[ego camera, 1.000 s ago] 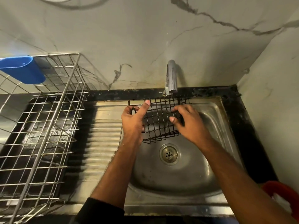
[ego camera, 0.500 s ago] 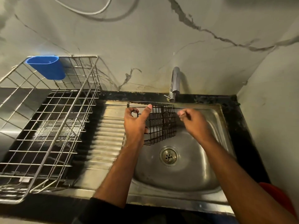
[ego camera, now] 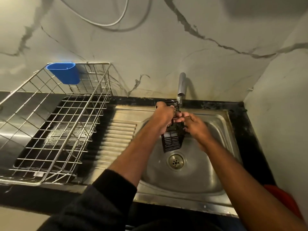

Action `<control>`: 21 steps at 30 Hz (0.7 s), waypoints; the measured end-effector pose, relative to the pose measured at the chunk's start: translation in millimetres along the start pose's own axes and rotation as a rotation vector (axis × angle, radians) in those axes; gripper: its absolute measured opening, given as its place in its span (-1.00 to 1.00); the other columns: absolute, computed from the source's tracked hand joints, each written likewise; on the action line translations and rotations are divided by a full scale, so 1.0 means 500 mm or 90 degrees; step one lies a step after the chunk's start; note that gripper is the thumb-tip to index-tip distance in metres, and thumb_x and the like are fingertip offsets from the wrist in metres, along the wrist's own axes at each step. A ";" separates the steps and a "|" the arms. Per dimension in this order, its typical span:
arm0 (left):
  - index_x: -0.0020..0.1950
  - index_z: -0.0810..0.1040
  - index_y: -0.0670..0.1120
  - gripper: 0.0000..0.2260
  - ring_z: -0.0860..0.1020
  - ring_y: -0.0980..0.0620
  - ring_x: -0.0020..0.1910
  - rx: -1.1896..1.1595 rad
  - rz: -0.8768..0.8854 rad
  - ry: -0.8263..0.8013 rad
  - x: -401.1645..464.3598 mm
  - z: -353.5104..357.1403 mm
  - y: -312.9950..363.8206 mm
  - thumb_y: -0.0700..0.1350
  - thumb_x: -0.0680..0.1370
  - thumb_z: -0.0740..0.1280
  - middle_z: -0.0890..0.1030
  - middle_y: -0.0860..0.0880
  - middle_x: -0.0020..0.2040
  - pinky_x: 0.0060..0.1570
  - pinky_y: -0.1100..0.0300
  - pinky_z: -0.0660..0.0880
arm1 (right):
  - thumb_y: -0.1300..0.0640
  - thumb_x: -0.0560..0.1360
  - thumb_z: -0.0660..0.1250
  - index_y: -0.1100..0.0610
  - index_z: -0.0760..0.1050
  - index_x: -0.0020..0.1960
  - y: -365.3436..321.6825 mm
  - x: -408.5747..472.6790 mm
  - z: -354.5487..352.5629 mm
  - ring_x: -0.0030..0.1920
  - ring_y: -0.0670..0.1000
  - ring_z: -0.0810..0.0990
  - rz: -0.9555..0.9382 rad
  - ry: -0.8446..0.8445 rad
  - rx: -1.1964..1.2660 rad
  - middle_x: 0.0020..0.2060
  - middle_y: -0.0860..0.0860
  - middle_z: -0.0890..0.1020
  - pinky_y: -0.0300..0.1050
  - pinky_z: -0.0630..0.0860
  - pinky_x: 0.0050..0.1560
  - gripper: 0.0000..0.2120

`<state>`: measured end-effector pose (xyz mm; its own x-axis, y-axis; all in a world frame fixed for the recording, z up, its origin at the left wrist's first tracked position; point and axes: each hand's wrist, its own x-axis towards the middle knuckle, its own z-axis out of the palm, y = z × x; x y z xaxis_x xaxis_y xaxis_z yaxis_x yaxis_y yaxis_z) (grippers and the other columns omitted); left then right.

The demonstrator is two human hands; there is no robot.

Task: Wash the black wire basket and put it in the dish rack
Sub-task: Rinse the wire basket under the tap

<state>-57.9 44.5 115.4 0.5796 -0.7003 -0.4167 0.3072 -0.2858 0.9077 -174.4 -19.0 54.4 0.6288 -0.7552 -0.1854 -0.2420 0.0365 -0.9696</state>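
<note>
The black wire basket (ego camera: 172, 141) hangs on end over the steel sink (ego camera: 215, 174), right below the tap (ego camera: 181, 85). My left hand (ego camera: 164, 118) grips its left side near the top. My right hand (ego camera: 195, 126) presses against its right side, fingers curled on the wires. The upper part of the basket is hidden behind both hands. The silver wire dish rack (ego camera: 55, 120) stands to the left on a black tray, with nothing in it.
A blue plastic cup holder (ego camera: 65, 73) hangs on the rack's back rim. The ribbed drainboard (ego camera: 116, 139) lies between rack and sink. The drain (ego camera: 176, 161) sits under the basket. A red object (ego camera: 283, 197) shows at the right edge. Walls close in behind and right.
The basket has turned from lying flat and wide to standing narrow on end under the tap. My right hand closed in against its side. The view tilted, showing more of the rack.
</note>
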 end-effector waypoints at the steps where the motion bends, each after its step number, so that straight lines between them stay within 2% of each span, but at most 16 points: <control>1: 0.36 0.27 -0.22 -0.78 0.71 -0.21 -0.09 0.016 -0.029 -0.011 0.002 0.007 0.018 -0.25 0.72 0.10 0.66 -0.24 -0.04 -0.09 -0.10 0.70 | -0.12 0.67 0.14 -0.14 0.59 0.06 -0.002 -0.002 -0.003 0.09 -0.02 0.64 0.006 0.020 0.027 -0.02 -0.10 0.70 -0.06 0.56 0.08 -0.75; 3: 0.37 0.30 -0.30 -0.76 0.67 -0.21 -0.04 0.028 -0.063 -0.042 0.002 0.017 0.052 -0.30 0.71 0.06 0.60 -0.32 0.14 -0.41 0.11 0.65 | -0.11 0.67 0.13 -0.14 0.60 0.07 -0.010 -0.010 -0.008 0.03 -0.09 0.63 0.017 0.038 0.050 -0.05 -0.15 0.69 -0.15 0.50 -0.01 -0.74; 4: 0.32 0.35 -0.32 -0.79 0.65 -0.16 -0.08 0.039 -0.071 -0.058 0.000 0.021 0.064 -0.30 0.71 0.05 0.60 -0.30 0.11 -0.46 0.15 0.60 | -0.13 0.66 0.13 -0.13 0.60 0.11 -0.012 -0.013 -0.011 0.05 -0.10 0.61 0.029 0.041 0.047 0.00 -0.14 0.68 -0.13 0.47 0.01 -0.73; 6: 0.11 0.44 -0.29 -0.82 0.61 -0.09 -0.18 0.059 -0.089 -0.071 0.006 0.023 0.080 -0.29 0.72 0.06 0.60 -0.20 -0.08 -0.25 0.06 0.64 | -0.20 0.63 0.15 -0.10 0.57 0.25 -0.003 -0.010 -0.013 0.18 -0.05 0.56 0.045 0.046 0.028 0.17 -0.09 0.65 -0.04 0.44 0.14 -0.66; 8: -0.02 0.44 -0.25 -0.79 0.59 -0.09 -0.19 0.034 -0.112 -0.061 0.014 0.023 0.086 -0.28 0.72 0.06 0.57 -0.17 -0.15 -0.04 -0.03 0.60 | -0.28 0.59 0.17 -0.13 0.54 0.29 0.008 -0.008 -0.016 0.25 -0.06 0.54 0.024 0.037 0.006 0.22 -0.10 0.63 0.06 0.44 0.29 -0.61; 10: -0.04 0.43 -0.25 -0.78 0.58 -0.09 -0.19 -0.007 -0.120 -0.056 0.021 0.020 0.085 -0.29 0.71 0.05 0.56 -0.18 -0.14 -0.06 -0.01 0.61 | -0.37 0.52 0.21 -0.18 0.47 0.34 0.019 -0.007 -0.018 0.27 -0.07 0.54 -0.009 0.002 -0.044 0.23 -0.13 0.61 0.14 0.44 0.35 -0.53; 13: 0.00 0.44 -0.26 -0.80 0.59 -0.11 -0.16 -0.069 -0.140 -0.048 0.031 0.013 0.081 -0.28 0.70 0.05 0.56 -0.21 -0.10 -0.02 -0.04 0.62 | -0.40 0.43 0.33 -0.16 0.31 0.46 0.029 -0.005 -0.018 0.33 -0.06 0.49 -0.056 -0.033 -0.107 0.32 -0.10 0.54 0.10 0.43 0.38 -0.32; 15: 0.13 0.46 -0.29 -0.79 0.62 -0.14 -0.05 -0.110 -0.149 -0.041 0.036 0.012 0.083 -0.26 0.69 0.06 0.59 -0.23 0.00 0.13 -0.09 0.62 | -0.37 0.39 0.39 -0.10 0.13 0.57 0.034 -0.004 -0.021 0.47 -0.05 0.32 -0.112 -0.037 -0.154 0.49 -0.01 0.36 0.05 0.30 0.47 -0.12; 17: 0.29 0.42 -0.29 -0.75 0.61 -0.18 0.12 -0.155 -0.161 -0.026 0.045 0.011 0.087 -0.20 0.69 0.10 0.57 -0.26 0.15 0.24 -0.15 0.57 | -0.34 0.39 0.42 -0.16 -0.02 0.60 0.036 -0.003 -0.027 0.51 -0.05 0.15 -0.152 -0.038 -0.209 0.57 0.01 0.14 0.03 0.20 0.45 -0.04; 19: 0.31 0.32 -0.27 -0.75 0.59 -0.24 0.22 -0.209 -0.163 -0.019 0.058 0.011 0.092 -0.15 0.70 0.13 0.52 -0.32 0.24 0.28 -0.20 0.53 | -0.25 0.40 0.45 -0.18 0.04 0.59 0.041 -0.004 -0.029 0.48 0.00 0.17 -0.193 -0.011 -0.296 0.54 0.02 0.11 0.07 0.26 0.38 -0.10; 21: 0.32 0.26 -0.22 -0.73 0.58 -0.31 0.24 -0.280 -0.179 -0.017 0.071 0.010 0.098 -0.11 0.70 0.18 0.47 -0.38 0.26 0.25 -0.23 0.54 | -0.25 0.39 0.42 -0.13 0.21 0.55 0.044 -0.008 -0.021 0.48 0.10 0.25 -0.254 0.059 -0.408 0.51 0.10 0.17 0.17 0.36 0.39 -0.20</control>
<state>-26.3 2.3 145.3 0.4119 -0.6542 -0.6343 0.7393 -0.1670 0.6524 -190.0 -22.0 35.6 0.7004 -0.6848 0.2013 -0.4094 -0.6165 -0.6726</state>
